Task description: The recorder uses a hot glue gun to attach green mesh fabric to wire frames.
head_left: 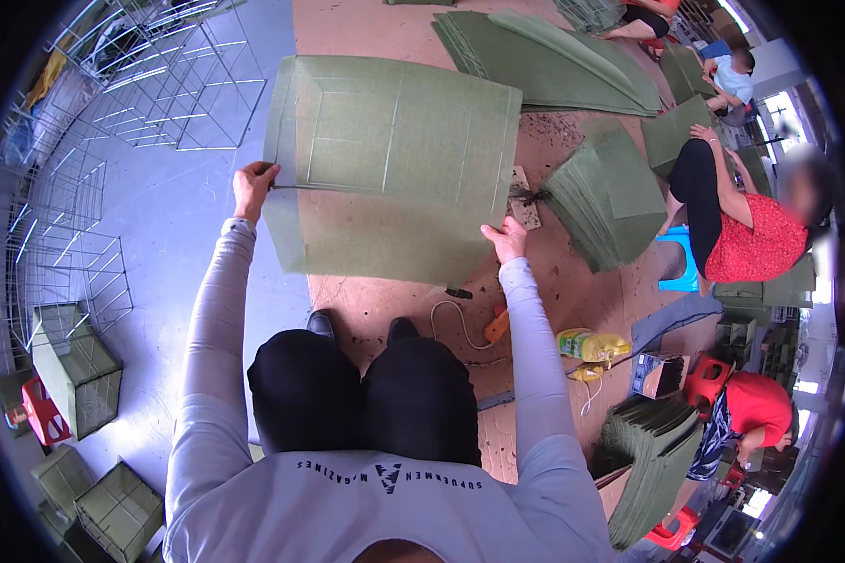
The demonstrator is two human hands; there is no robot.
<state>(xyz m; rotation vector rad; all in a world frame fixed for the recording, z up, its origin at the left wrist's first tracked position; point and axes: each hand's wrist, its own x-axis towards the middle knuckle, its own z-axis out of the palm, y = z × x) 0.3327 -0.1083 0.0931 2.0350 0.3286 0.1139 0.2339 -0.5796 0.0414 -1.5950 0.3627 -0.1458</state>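
Observation:
A thin, see-through green fabric sheet (pixel 432 131) spreads out in front of me, above the floor. My left hand (pixel 252 190) is closed on its left edge, where a metal rod also meets my fingers; a dark bit shows at the fingertips. With thumb and fingers, my right hand (pixel 507 239) pinches the sheet's lower right edge. Thin lines of a rectangular wire frame (pixel 312 141) show through the cloth; whether it touches the sheet I cannot tell.
Bare wire frames (pixel 183 84) stand at left, with green fabric-covered boxes (pixel 80 375) nearer. Right of my sheet lie stacked green sheets (pixel 606 197). An orange-handled tool (pixel 497 324) and a yellow bottle (pixel 591 345) rest near my right arm. Several people sit working at right.

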